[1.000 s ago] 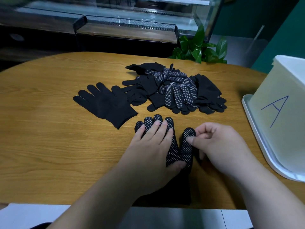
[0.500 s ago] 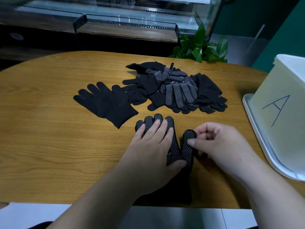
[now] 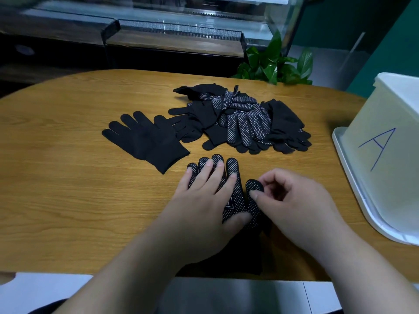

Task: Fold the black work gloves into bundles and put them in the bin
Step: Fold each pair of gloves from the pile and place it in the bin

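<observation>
Left hand (image 3: 204, 200) flat on one dotted glove (image 3: 234, 198), right hand (image 3: 294, 200) pinching its thumb; one plain glove (image 3: 145, 139), one heap (image 3: 244, 118); wooden table (image 3: 68, 177), white bin (image 3: 385, 155).

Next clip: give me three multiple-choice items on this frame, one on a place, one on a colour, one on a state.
1. Where does the bin stand?
A) at the table's right edge
B) behind the plant
C) on the floor
2. What colour is the letter on it?
A) red
B) blue
C) green
3. What is the left hand doing?
A) lifting the bin
B) hanging idle
C) pressing flat on the dotted glove
Answers: 1 A, it sits right of the glove pile; 2 B, a blue "A" marks its side; 3 C, straight fingers lie on the glove.
</observation>
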`<state>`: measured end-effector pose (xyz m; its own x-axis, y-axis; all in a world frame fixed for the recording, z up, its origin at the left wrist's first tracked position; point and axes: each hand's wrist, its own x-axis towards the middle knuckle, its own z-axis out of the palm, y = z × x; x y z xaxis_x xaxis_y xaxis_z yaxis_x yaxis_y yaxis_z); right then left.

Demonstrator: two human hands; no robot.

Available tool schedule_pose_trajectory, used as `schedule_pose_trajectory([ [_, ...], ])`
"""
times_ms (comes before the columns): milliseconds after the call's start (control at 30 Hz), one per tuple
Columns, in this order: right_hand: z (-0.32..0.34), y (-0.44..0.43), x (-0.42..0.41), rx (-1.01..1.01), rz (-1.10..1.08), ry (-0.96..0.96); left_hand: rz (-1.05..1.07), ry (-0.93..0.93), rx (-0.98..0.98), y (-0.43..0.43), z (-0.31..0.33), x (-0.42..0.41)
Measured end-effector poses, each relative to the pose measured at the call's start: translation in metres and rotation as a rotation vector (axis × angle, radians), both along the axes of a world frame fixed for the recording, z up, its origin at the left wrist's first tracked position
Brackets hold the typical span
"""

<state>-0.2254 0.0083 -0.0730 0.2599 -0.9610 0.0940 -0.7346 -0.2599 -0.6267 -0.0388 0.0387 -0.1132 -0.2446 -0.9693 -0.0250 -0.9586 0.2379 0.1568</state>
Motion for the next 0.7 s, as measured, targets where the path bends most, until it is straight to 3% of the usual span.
schedule_pose_trajectory([
  [333, -0.002, 0.015, 0.004, -0.195, 0.075, -0.021, 0.132, -0.025, -0.003, -0.001, -0.005, -0.008],
  [700, -0.009, 0.015, 0.013, -0.203, 0.087, 0.014, 0.16, 0.05, -0.002, 0.001, -0.002, -0.009],
])
